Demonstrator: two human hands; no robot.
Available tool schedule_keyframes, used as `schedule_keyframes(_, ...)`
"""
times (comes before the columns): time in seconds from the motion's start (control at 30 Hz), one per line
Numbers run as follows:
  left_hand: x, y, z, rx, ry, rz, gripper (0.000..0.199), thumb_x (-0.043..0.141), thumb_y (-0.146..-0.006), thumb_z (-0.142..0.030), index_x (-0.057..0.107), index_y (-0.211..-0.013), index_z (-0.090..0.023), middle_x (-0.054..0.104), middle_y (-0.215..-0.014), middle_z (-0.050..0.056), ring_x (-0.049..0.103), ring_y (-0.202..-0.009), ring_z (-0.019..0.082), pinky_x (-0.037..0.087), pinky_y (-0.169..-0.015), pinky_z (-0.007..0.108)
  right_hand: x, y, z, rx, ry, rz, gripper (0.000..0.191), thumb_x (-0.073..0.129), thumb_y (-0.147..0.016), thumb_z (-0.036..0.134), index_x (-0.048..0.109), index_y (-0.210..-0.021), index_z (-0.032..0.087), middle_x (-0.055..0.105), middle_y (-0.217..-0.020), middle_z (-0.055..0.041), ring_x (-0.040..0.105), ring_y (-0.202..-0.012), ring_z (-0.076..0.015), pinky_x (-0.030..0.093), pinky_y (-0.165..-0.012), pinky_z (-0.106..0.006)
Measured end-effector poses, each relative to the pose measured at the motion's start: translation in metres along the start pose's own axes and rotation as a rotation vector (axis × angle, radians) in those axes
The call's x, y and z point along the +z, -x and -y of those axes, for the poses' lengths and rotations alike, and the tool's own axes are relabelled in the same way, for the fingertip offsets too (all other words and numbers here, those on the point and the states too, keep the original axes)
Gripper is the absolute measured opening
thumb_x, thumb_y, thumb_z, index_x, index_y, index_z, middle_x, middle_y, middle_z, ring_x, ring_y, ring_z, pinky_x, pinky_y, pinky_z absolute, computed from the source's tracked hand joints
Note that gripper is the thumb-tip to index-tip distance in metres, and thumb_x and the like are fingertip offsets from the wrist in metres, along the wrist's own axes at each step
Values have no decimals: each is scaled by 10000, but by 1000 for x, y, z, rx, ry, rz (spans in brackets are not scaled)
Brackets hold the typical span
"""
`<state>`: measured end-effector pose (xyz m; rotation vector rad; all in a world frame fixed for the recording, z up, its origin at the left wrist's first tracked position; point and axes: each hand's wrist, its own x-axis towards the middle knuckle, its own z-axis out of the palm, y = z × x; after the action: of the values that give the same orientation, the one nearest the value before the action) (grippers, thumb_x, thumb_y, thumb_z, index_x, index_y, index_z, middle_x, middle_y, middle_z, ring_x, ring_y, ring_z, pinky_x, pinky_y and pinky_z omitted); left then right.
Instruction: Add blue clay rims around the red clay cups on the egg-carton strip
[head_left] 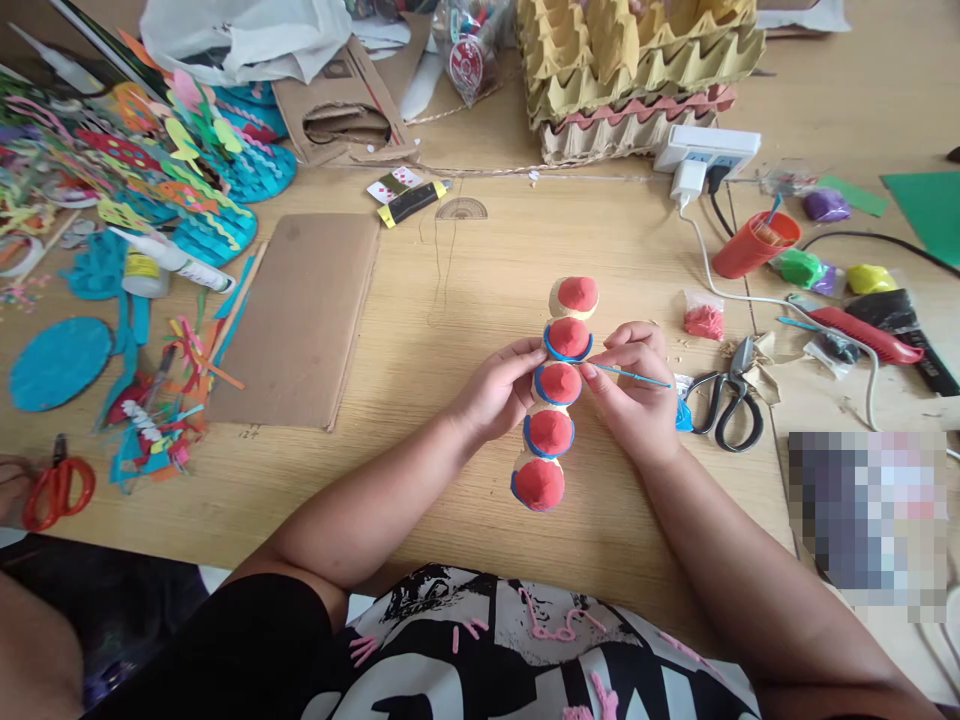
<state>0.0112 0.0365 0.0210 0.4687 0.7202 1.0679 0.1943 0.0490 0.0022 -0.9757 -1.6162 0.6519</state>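
A row of several egg-carton cups (551, 432) runs upright down the middle of the view. Each cup is topped with a red clay dome, and most have blue clay around the rim. My left hand (499, 388) grips the row from its left side, with thumb and fingers at the second and third cups. In my right hand (636, 392), a thin blue stick (634, 376) is pinched between thumb and fingers. Its tip reaches the gap between the second and third cups. Whether the tip touches the clay I cannot tell.
Scissors (726, 395) and a bag of red clay (703, 315) lie right of my hands. Behind them are an orange cup (757, 243) and a power strip (707, 150). Cardboard (292, 320) lies left; egg trays (637, 60) are stacked behind. Another person's hand (16, 490) is at far left.
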Motion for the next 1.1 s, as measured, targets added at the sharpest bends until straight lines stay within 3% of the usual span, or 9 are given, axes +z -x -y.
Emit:
schedule_keyframes(0.47,-3,0,2,-24,8,43,160,740,-864,-284,775,-949,-152,753,-878,51,660,-727,143,507,-681,258,1,1,2,-40,52,-50,113,798,-851,275,687,-863,294,569,-992,-16,590,-993,-208,489,-917,-445)
schedule_keyframes(0.77,-6,-5,-2,36,-31,-71,144,768,-808,-255,738,-891,-140,736,-774,17,656,-649,111,505,-628,227,-2,1,0,32,-38,7,103,767,-879,345,683,-866,287,565,-1020,-27,581,-1034,-221,475,-974,-465)
schedule_keyframes(1.1,-11,-5,0,88,-81,-27,158,783,-791,-285,769,-880,-154,766,-794,23,672,-681,121,507,-643,233,-2,0,-1,3,-11,42,68,780,-873,310,717,-897,301,554,-1045,-30,572,-1066,-224,463,-998,-472)
